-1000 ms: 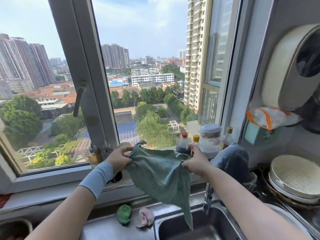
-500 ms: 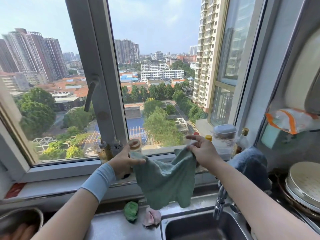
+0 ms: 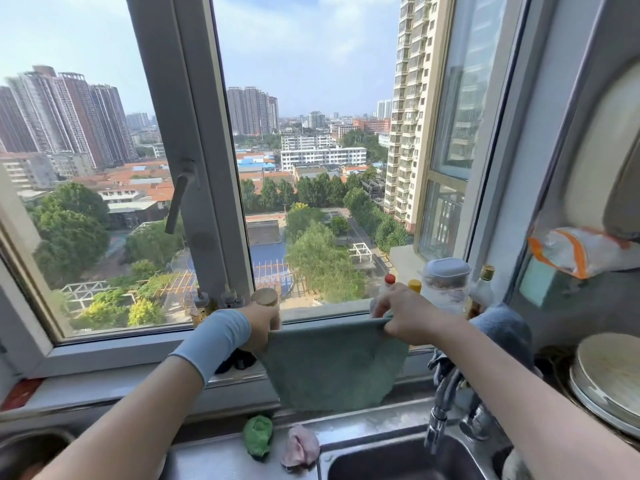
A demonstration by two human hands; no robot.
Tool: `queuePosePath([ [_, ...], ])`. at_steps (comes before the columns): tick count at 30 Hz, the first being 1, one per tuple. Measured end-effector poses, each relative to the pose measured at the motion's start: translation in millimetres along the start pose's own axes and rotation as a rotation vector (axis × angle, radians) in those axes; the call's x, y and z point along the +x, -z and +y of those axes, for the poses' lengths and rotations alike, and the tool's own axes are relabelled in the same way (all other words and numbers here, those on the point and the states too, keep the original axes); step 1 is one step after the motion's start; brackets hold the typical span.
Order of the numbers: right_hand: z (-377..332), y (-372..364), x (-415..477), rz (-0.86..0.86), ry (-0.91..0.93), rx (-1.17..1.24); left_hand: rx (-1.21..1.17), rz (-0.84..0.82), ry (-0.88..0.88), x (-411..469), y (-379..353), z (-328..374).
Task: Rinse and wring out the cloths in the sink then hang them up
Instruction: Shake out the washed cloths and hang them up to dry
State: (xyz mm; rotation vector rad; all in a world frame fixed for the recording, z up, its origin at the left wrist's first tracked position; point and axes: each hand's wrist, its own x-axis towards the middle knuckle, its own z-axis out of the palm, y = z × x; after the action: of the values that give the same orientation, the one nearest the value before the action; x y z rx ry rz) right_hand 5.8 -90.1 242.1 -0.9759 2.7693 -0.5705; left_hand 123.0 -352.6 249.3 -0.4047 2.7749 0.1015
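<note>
A green cloth (image 3: 332, 365) hangs flat and spread out in front of the window sill, above the back rim of the steel sink (image 3: 391, 462). My left hand (image 3: 261, 327) pinches its upper left corner and my right hand (image 3: 405, 315) pinches its upper right corner, so the top edge runs taut and level between them. A blue-grey cloth (image 3: 502, 330) is draped over something just right of my right arm. Two small wadded cloths lie on the counter behind the sink: a bright green one (image 3: 258, 434) and a pink one (image 3: 299, 448).
The tap (image 3: 441, 414) juts over the sink under my right forearm. Bottles and a lidded jar (image 3: 446, 285) stand on the sill behind my right hand. Stacked plates (image 3: 609, 379) sit at the right. A window handle (image 3: 176, 199) hangs on the frame.
The bunched cloth has been pulled out flat between my hands and raised toward the sill. My hands moved apart, and the view shifted closer to the window.
</note>
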Motion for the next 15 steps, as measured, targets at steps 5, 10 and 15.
queuePosePath([
  [5, 2, 22, -12, 0.101, 0.012, -0.054, -0.132, 0.207, -0.071, 2, 23, -7],
  [10, 20, 38, -23, 0.223, -0.034, 0.353, -0.694, 0.288, -0.244, 0, 28, -26],
  [15, 33, 48, -36, 0.378, -0.118, 0.609, -0.851, 0.526, -0.296, 0, 25, -23],
])
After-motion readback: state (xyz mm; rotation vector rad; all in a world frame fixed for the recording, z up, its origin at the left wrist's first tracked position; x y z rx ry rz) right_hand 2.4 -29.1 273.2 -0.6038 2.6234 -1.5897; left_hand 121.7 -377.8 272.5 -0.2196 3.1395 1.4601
